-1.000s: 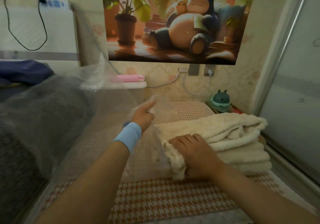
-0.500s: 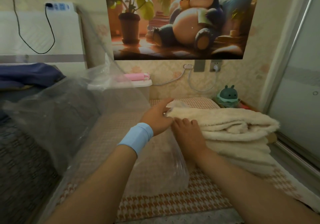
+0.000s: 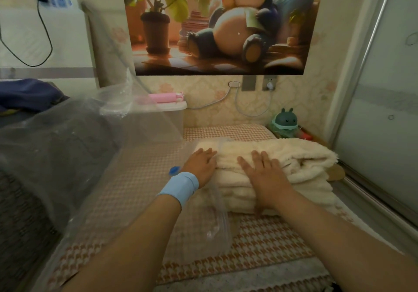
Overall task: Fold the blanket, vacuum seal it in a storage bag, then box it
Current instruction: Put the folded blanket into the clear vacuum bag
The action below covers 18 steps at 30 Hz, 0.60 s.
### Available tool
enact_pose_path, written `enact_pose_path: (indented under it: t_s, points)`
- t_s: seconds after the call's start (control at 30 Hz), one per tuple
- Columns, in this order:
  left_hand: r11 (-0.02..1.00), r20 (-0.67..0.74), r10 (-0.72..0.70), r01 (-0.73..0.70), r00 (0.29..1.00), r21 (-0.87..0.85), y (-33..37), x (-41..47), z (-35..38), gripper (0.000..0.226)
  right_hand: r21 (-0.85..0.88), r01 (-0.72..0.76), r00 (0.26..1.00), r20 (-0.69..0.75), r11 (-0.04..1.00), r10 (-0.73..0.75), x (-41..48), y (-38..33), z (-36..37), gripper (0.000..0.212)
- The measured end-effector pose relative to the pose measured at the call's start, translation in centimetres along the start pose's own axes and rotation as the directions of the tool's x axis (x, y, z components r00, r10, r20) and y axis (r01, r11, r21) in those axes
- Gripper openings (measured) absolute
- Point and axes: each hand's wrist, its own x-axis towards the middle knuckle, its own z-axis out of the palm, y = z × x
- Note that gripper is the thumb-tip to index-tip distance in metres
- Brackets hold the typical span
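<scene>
Now | left hand (image 3: 201, 165): fingers (image 3: 209, 153) straight on blanket (image 3: 294, 156) edge | right hand (image 3: 264, 178): fingers spread atop | storage bag (image 3: 210, 228) alongside

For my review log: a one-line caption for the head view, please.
Left hand and right hand rest flat on the folded cream blanket, a clear storage bag at its left end.

Blanket (image 3: 282, 158): cream, fluffy fleece, folded into thick stack of several layers, fold edges showing at right end. Lies flat on houndstooth bed cover (image 3: 260, 242), right of centre. Left end just within mouth of storage bag (image 3: 74, 156), with film lapping over far left corner.

Storage bag: large, clear plastic, crumpled, billowed up at left. Near edge lies flat on bed cover beside blanket. Small blue round part (image 3: 174, 170) on film.
</scene>
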Motion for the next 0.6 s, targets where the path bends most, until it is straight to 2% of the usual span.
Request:
enact_pose_path:
  t_s: [0.07,0.17,0.23,0.33,0.43,0.47,0.53,0.6]
  points:
    - [0.998,-0.036,-0.006,0.004,0.999,-0.058,0.2,-0.1,0.2,0.047,-0.057,0.036,0.989,-0.142,0.998,-0.044,0.2,-0.6,0.6,0.110]
    - [0.991,-0.061,-0.010,0.001,0.998,-0.135,1.1,-0.7,-0.1,0.046,-0.003,0.012,0.941,-0.337,1.000,-0.012,0.9,-0.8,0.4,0.067]
    - [0.987,-0.057,0.010,-0.019,0.998,-0.162,2.1,-1.3,-0.7,0.047,0.056,-0.004,0.865,-0.501,0.998,0.031,1.8,-0.8,0.2,0.047]
    - [0.982,-0.115,0.048,-0.068,0.992,-0.176,3.0,-1.7,-2.0,0.049,0.095,0.031,0.759,-0.651,0.995,0.038,2.6,-2.6,-0.9,0.027]
    - [0.971,-0.148,0.066,-0.097,0.987,-0.219,3.2,-1.9,-3.1,0.046,0.093,0.057,0.655,-0.755,0.994,0.033,3.3,-5.9,-1.5,0.009]
    - [0.962,-0.148,0.062,-0.099,0.987,-0.256,3.1,-1.9,-3.2,0.047,0.070,0.074,0.652,-0.758,0.995,0.005,3.4,-7.1,-1.4,0.006]
    - [0.956,-0.138,0.049,-0.087,0.989,-0.282,2.7,-2.2,-3.3,0.047,0.024,0.143,0.671,-0.738,0.989,-0.079,3.9,-9.2,-0.5,0.019]
    - [0.989,-0.092,0.037,-0.050,0.995,-0.139,1.7,-2.2,-2.8,0.046,-0.003,0.226,0.710,-0.684,0.974,-0.167,4.2,-10.2,0.4,0.028]
